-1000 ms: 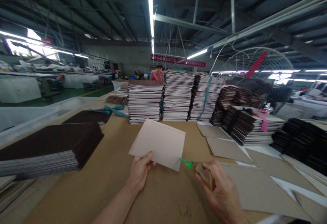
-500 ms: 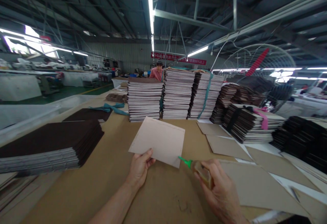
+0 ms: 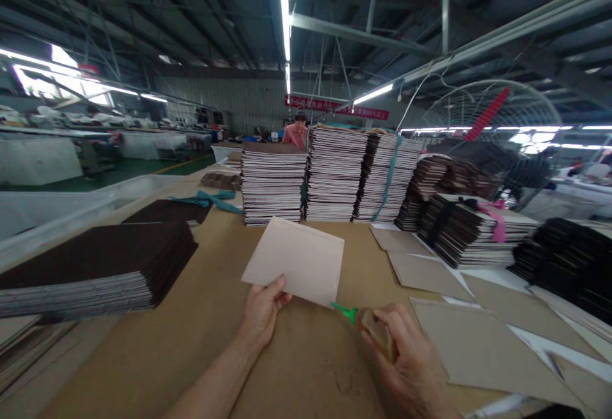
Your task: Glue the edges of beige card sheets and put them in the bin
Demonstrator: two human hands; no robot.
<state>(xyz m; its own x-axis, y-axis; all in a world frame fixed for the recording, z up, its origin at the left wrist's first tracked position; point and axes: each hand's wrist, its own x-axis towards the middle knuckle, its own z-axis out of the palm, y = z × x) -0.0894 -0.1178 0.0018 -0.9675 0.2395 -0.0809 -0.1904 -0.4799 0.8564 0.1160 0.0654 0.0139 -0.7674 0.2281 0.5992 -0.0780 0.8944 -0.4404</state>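
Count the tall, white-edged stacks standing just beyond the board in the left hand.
3, side by side beyond the board: the left stack, the middle stack, and the right stack, with a teal strap down its front. Others may be hidden behind them.

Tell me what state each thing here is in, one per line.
Pale board, tilted, held by its near edge
Left grip, closed on the board
Bottle, tilted, green nozzle at the board's near right corner
Right grip, closed around the bottle
Dark stack at left, lying flat
Teal strip beyond it, loose and crumpled
Low stack at right, tied with black strip
Ceiling light, lit
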